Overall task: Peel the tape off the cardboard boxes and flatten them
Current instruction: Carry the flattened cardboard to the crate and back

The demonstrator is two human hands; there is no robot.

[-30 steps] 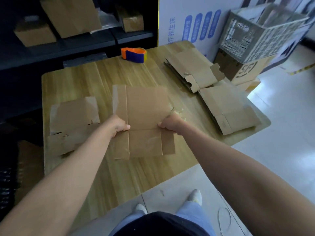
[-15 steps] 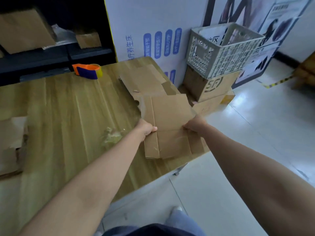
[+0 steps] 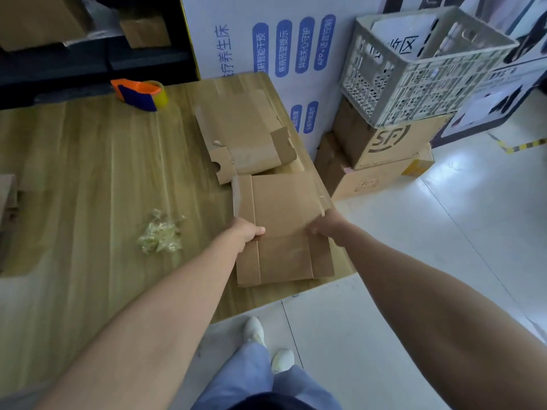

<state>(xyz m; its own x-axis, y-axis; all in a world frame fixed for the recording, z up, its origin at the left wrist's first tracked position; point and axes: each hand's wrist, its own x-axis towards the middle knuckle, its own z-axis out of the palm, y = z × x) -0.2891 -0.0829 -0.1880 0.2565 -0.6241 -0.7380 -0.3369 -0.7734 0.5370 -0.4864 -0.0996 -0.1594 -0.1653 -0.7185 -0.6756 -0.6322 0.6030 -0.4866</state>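
While 1 second ago the flattened cardboard box (image 3: 284, 229) sat at the middle of the counter (image 3: 88, 173), it is now at the near right corner, just in front of another flattened box (image 3: 245, 134). The crumpled wad of peeled tape (image 3: 161, 235) that was beside the right hand now lies well to the left of both hands. Whether the box rests fully on the surface cannot be told. Both hands grip it as before: the left hand (image 3: 247, 232) pinches its left edge with the thumb on top and the fingers tucked under, and the right hand (image 3: 322, 227) curls round the right edge. The counter is a pale wood-grain top with rounded corners, standing on a glossy white tiled floor (image 3: 414, 261). Behind it are a white panel (image 3: 266, 39) printed with blue labels and a dark shelf (image 3: 88, 60) holding more cardboard. To the right, a grey perforated plastic crate (image 3: 420, 63) sits on 2 stacked brown cartons (image 3: 393, 143). The held box is plain brown corrugated board, creased into rectangular panels and flaps, with a strip of clear tape along its far left edge. An orange and blue tape dispenser (image 3: 139, 93) sits at the counter's far edge. The wad is clear, shiny and wrinkled.
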